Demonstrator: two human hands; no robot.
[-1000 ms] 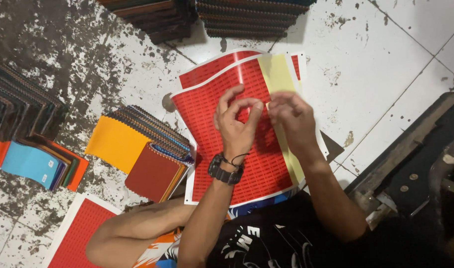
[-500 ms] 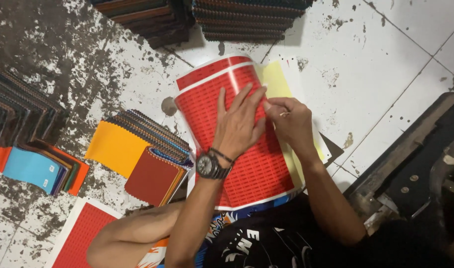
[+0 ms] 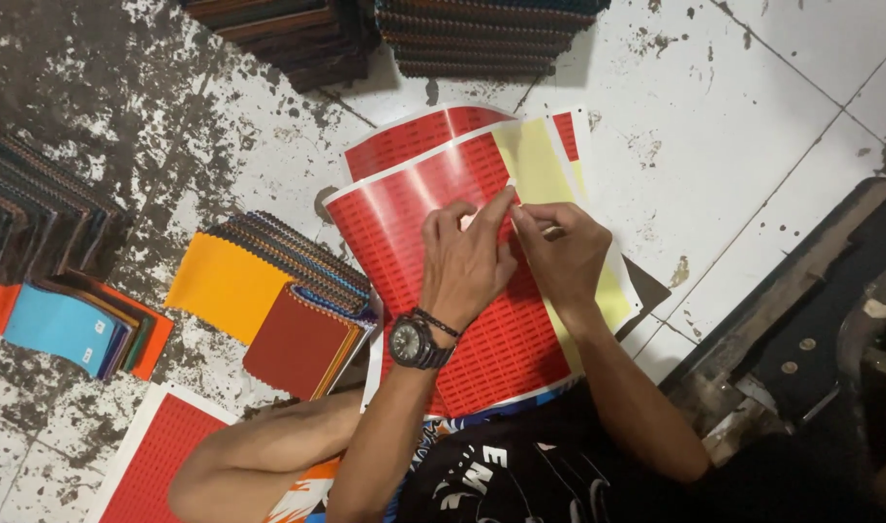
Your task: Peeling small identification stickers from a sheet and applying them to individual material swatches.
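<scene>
A glossy red sticker sheet lies on the floor in front of me, printed with rows of small labels. A strip along its right side is peeled down to yellow backing. My left hand, with a black watch on the wrist, presses on the sheet, its forefinger stretched to the peeled edge. My right hand meets it there, fingertips pinched on a small pale piece at the border of red and yellow. More red sheets lie underneath.
Stacks of coloured swatch books sit at left, centre-left and along the top. Another red sheet lies at bottom left beside my bent leg. A dark metal frame stands at right on the stained tile floor.
The left hand went from an open pinch, to flat on the sheet, to curled with the forefinger at the peeled edge. The top sheet shifted and flattened slightly. The right hand stayed at the edge.
</scene>
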